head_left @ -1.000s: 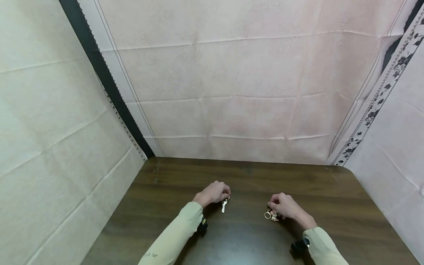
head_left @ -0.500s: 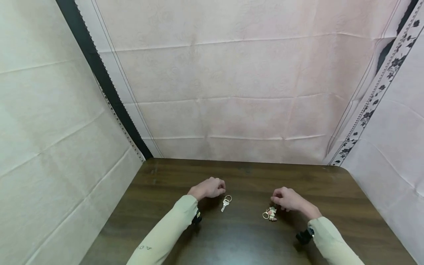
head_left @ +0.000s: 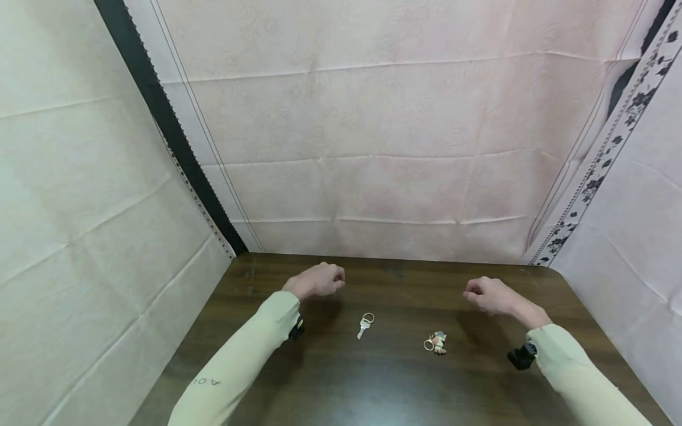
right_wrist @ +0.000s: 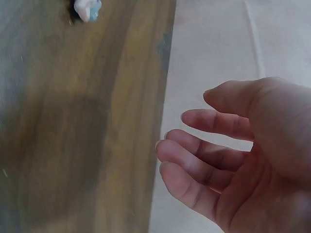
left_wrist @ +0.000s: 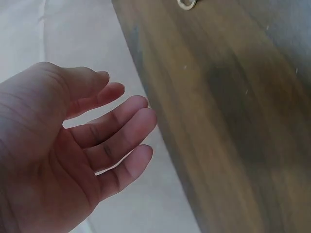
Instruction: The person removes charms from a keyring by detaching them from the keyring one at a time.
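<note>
A silver key on a ring (head_left: 364,324) lies on the dark wooden table (head_left: 383,378), near its middle. To its right lies a small charm with a gold ring (head_left: 436,342). My left hand (head_left: 318,280) hovers above the table, up and left of the key, holding nothing. My right hand (head_left: 487,294) hovers up and right of the charm, also empty. In the wrist views both hands (left_wrist: 87,141) (right_wrist: 228,155) show loosely curled fingers with bare palms. The key's ring (left_wrist: 186,4) and the charm (right_wrist: 86,8) peek in at the top edges.
Pale pink cloth (head_left: 383,142) hangs behind the table, with more cloth at both sides. A black strip (head_left: 165,118) runs down the left corner. A floral border (head_left: 597,177) runs down the right. Black wrist mounts (head_left: 521,357) sit on both sleeves.
Both hands let go of the key and the charm, then lifted and drew apart toward the table's far edge. The key and the charm stay on the table.
</note>
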`<act>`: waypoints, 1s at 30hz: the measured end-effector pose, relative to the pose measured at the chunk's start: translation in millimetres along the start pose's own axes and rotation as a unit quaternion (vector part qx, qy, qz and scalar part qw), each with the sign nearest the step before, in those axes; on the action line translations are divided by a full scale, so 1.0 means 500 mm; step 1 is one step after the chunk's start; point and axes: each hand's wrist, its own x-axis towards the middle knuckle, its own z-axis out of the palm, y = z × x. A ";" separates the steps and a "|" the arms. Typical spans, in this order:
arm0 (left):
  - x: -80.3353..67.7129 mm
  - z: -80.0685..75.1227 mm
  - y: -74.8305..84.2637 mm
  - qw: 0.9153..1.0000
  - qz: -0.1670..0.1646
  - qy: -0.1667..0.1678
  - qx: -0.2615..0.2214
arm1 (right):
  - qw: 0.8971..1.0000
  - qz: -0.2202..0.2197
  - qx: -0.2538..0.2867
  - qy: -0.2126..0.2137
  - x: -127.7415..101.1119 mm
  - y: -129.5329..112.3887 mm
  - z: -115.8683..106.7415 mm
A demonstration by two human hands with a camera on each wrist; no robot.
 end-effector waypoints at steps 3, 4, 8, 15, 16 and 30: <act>-0.005 -0.022 -0.004 1.000 -0.006 0.003 0.007 | 0.998 -0.022 -0.046 0.026 -0.007 0.010 -0.029; -0.006 -0.029 -0.006 1.000 -0.009 0.002 0.009 | 0.997 -0.023 -0.058 0.034 -0.010 0.014 -0.040; -0.011 -0.056 -0.016 1.000 -0.020 0.000 0.015 | 0.994 -0.020 -0.088 0.062 -0.019 0.029 -0.084; -0.023 -0.109 -0.031 0.998 -0.040 0.036 0.029 | 0.986 -0.026 -0.134 0.095 -0.028 0.051 -0.146; -0.026 -0.118 -0.033 0.998 -0.045 0.041 0.031 | 0.984 -0.028 -0.146 0.098 -0.031 0.054 -0.155; -0.041 -0.185 -0.080 0.983 -0.124 0.065 0.118 | 0.967 0.085 -0.234 0.061 -0.043 0.052 -0.252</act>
